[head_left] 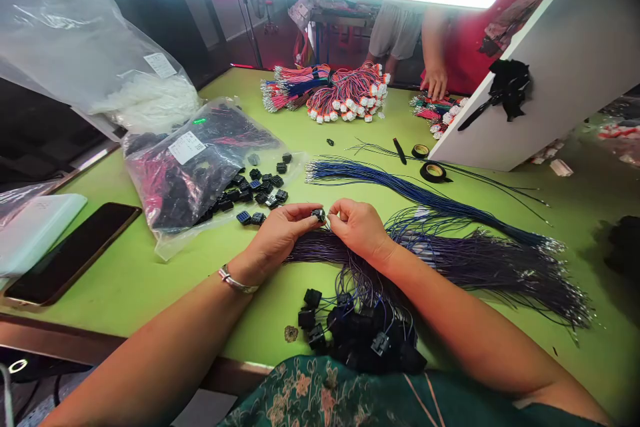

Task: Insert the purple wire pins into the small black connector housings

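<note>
Between the thumb and fingers of my left hand [280, 233] is a small black connector housing [319, 215]. Right beside it, my right hand [357, 227] is closed in a pinch at the connector's right side. A thin wire seems to be in that pinch, though its end is mostly hidden by the fingers. Under both hands runs a bundle of dark wires [320, 247], spreading to the right into many metal-tipped ends [540, 280]. Close to my body lies a pile of black connectors with wires attached [365, 323]. Loose black connectors [255, 187] lie beyond my left hand.
A clear bag of black connectors [190, 167] lies at left, near a phone [75, 250]. Blue wires [380, 177] and tape rolls [433, 172] lie right of centre. Behind are white-plugged harnesses [345, 93], a white panel [540, 67] and another person's hand [436, 80].
</note>
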{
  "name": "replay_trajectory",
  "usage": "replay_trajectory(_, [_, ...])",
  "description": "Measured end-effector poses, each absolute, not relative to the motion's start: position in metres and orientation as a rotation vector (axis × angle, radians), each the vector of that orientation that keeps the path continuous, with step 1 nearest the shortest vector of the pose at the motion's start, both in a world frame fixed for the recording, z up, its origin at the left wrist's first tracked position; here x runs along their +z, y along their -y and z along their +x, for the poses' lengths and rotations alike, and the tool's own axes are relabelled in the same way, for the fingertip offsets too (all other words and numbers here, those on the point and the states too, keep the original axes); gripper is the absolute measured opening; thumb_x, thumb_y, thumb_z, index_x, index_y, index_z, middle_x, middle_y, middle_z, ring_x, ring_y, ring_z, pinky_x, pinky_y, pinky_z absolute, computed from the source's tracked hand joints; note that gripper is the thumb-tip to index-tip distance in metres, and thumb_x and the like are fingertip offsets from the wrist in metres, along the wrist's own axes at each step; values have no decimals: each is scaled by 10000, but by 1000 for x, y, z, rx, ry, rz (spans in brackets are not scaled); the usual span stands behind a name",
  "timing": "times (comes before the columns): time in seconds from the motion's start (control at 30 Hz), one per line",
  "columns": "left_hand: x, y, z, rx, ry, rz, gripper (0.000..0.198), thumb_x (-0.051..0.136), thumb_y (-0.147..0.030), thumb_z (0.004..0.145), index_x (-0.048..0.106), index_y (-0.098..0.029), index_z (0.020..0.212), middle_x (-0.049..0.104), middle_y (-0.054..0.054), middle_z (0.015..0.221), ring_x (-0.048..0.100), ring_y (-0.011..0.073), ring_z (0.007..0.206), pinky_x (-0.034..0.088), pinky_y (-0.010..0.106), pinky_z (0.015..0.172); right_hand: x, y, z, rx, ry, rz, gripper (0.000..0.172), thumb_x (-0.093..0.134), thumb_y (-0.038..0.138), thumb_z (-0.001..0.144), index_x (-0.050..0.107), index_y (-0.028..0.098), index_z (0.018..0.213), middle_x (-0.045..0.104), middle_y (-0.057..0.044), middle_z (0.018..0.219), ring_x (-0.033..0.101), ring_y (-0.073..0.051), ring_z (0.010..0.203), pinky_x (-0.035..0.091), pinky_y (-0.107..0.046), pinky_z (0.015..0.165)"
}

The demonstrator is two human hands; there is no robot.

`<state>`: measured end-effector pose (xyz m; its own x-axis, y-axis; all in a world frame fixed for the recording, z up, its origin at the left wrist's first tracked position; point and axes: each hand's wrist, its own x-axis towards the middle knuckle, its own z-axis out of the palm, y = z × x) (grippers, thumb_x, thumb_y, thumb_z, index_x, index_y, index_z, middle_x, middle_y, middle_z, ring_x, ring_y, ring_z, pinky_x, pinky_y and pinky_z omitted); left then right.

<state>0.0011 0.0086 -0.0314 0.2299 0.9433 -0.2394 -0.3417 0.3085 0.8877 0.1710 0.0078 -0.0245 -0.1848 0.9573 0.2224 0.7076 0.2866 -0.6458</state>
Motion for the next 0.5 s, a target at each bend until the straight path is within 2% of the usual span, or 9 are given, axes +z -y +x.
replay_trajectory(0.23, [-37,-9,0,978,-942,871,335,818,-224,636,749,-135,952,757,82,878,691,163,760,528,328,860,-22,-6,172,431,2088,-1472,149,514,205,809,662,189,798,601,14,581,447,-104,500,308,-232,557])
replay_trajectory(0.5, [-29,-10,1,970,-910,821,286,829,-219,610,764,-116,869,754,93,866,680,168,779,535,320,837,-19,-4,175,270,2178,-1469,162,506,221,818,667,197,813,618,5,592,486,-123,545,295,-246,575])
